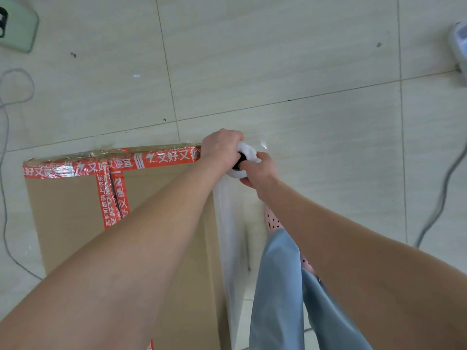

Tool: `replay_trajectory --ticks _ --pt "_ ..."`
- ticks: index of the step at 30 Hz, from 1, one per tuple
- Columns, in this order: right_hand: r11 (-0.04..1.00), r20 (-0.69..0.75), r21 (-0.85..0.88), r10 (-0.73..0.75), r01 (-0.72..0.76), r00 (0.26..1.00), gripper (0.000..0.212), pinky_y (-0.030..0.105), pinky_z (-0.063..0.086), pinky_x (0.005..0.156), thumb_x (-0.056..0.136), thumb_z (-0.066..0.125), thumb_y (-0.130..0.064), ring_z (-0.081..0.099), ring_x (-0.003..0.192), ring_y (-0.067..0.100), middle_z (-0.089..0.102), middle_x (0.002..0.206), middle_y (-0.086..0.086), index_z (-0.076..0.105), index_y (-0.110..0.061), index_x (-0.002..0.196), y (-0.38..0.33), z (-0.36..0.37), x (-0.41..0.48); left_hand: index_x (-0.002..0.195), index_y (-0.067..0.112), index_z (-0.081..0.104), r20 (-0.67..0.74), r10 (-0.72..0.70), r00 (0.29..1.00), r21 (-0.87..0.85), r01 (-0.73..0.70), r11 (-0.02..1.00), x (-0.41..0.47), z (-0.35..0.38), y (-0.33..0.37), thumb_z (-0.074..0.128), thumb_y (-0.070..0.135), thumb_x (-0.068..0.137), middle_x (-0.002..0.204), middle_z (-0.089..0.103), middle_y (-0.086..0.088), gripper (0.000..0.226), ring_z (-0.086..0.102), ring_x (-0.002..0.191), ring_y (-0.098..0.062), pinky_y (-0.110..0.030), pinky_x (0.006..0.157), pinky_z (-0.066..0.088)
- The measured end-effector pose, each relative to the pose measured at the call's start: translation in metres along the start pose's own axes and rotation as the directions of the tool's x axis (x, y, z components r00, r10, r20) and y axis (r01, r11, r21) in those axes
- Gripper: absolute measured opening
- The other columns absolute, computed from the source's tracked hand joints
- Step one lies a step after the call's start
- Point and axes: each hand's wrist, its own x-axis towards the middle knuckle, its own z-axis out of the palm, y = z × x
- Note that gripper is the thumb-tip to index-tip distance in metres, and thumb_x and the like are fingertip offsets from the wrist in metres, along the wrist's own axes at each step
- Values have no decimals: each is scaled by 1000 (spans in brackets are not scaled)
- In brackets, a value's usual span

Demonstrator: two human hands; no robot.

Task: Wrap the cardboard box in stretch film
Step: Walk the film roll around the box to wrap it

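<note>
Firmly clasping the stretch film roll (237,174) in left grip (222,147) and right grip (261,169), just beside the cardboard box (70,218) far right corner.

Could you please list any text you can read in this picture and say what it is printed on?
"又好又便", after a lightning sign: red tape along the box's far edge.
"便宜": same tape, at the crossing.
Tape strips running toward the camera: too skewed to read.
</note>
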Motion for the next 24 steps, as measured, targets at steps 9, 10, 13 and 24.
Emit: replay_trajectory --ticks 9,10,13,24 --pt "971 -44 -198 -142 131 989 43 28 49 63 80 60 -16 60 79 21 55 86 -3 53 -18 123 -12 23 5 91 9 66 85 75 994 147 -87 985 15 -22 -15 53 12 79 84 55 -5 17 51 76 -27 -27 55 34" --pt "962 -51 -227 -164 149 985 43 26 44 60 81 61 -18 57 78 19 54 87 -4 52 -19 124 -16 24 5 86 9 64 69 54 996 165 -65 984 18 -22 -18 54 9 80 80 53 -4 12 52 76 -27 -28 58 36" --pt "959 -72 -230 -186 165 980 53 27 41 68 84 61 -20 52 87 19 54 100 -4 45 -22 134 -27 25 7 74 12 52 81 -25 996 173 11 985 25 -32 -22 54 9 83 70 44 -1 10 51 77 -26 -29 63 38" --pt "978 -95 -190 -107 87 990 49 38 56 83 83 63 -16 62 88 24 55 110 5 49 -15 129 -52 20 12 118 17 59 1 198 980 39 -197 980 32 -39 -14 50 13 86 115 60 -2 34 57 106 -25 -27 70 33"
